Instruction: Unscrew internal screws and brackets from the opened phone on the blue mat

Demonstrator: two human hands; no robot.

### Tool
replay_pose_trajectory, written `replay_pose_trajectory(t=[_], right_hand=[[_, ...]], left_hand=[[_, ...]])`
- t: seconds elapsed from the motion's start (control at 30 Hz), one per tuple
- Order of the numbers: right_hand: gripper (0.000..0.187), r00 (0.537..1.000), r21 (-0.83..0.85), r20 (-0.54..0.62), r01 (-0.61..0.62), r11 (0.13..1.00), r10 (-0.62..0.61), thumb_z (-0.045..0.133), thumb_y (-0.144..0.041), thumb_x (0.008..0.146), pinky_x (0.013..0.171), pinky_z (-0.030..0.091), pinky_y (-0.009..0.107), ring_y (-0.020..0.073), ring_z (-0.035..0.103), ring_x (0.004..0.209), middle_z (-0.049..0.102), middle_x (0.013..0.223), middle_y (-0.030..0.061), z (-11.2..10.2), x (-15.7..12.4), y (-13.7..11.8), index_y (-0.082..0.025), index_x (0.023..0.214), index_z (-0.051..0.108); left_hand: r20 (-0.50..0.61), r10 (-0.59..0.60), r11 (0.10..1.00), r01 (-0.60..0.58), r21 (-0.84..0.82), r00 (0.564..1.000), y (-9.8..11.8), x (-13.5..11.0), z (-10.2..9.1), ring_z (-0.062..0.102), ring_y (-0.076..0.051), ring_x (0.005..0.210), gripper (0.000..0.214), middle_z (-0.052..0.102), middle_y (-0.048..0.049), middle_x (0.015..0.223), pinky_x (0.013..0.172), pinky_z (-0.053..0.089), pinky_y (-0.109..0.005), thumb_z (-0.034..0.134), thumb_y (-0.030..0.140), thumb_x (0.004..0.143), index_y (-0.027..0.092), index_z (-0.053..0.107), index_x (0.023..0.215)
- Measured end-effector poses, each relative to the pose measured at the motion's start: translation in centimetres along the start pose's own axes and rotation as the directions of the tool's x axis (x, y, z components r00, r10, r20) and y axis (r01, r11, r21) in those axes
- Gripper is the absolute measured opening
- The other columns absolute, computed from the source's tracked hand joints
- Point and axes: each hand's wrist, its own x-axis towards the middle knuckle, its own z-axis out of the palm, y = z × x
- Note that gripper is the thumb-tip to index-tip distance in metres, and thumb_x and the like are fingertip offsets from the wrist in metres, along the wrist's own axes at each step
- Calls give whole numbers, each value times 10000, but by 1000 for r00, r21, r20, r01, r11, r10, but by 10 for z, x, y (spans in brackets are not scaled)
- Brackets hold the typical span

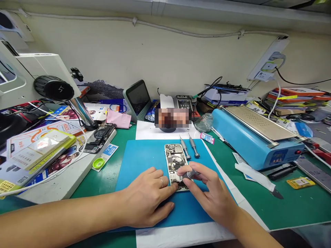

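An opened phone with its circuit boards showing lies on a blue mat. My left hand rests flat on the mat with its fingers spread, fingertips touching the phone's lower left edge. My right hand pinches a grey screwdriver whose tip meets the phone's lower part. Two more grey screwdrivers lie on the mat just beyond the phone.
A blue heating machine stands at the right. A microscope and a second opened phone sit at the left on a white base with packaging. A small screen, a glass jar and stacked boxes line the wall.
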Motion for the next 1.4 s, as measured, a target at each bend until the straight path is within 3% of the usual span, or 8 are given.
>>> replay_pose_trajectory(t=[0.17, 0.37, 0.57, 0.8, 1.4], right_hand=[[505, 995, 38, 92, -29, 999, 25, 610, -136, 1008, 850, 692, 306, 185, 796, 980, 783, 1098, 35, -6, 10, 4, -316, 1456, 461], [512, 999, 51, -37, 13, 999, -11, 631, -139, 1011, 793, 704, 304, 178, 802, 913, 780, 1036, 20, 1, 8, 9, -331, 1455, 463], [576, 997, 8, -72, 33, 999, -33, 644, -103, 992, 800, 717, 343, 200, 809, 943, 784, 1087, 40, 4, 6, 8, -318, 1489, 449], [565, 992, -84, -93, 79, 993, -87, 649, -72, 956, 863, 690, 413, 230, 760, 1032, 759, 1102, 64, 1, 13, 8, -318, 1444, 506], [601, 992, -108, -81, 85, 991, -94, 619, -74, 969, 798, 668, 350, 188, 727, 898, 741, 1095, 62, 2, 13, 9, -287, 1512, 473]], left_hand=[[10, -3, 1000, 3, -3, 1000, 0, 1, -1, 502, -221, 767, 223, 619, -42, 866, 663, 318, -392, 554, 321, 1016, 177, 623, 1172], [32, -6, 1000, 6, -2, 999, 0, 0, -1, 514, -227, 779, 311, 621, -46, 884, 661, 329, -396, 553, 335, 1027, 166, 599, 1283], [42, -7, 1000, 7, -4, 999, -1, -1, 1, 532, -232, 780, 342, 626, -52, 885, 668, 348, -396, 567, 344, 1029, 165, 590, 1319], [32, 0, 1000, 0, -7, 999, 0, 0, 0, 518, -233, 780, 325, 620, -55, 883, 666, 323, -395, 543, 322, 1039, 149, 603, 1308], [6, 18, 1000, -18, -11, 1000, -1, -2, 0, 507, -228, 771, 334, 617, -51, 859, 664, 318, -398, 514, 318, 1055, 120, 638, 1294]])
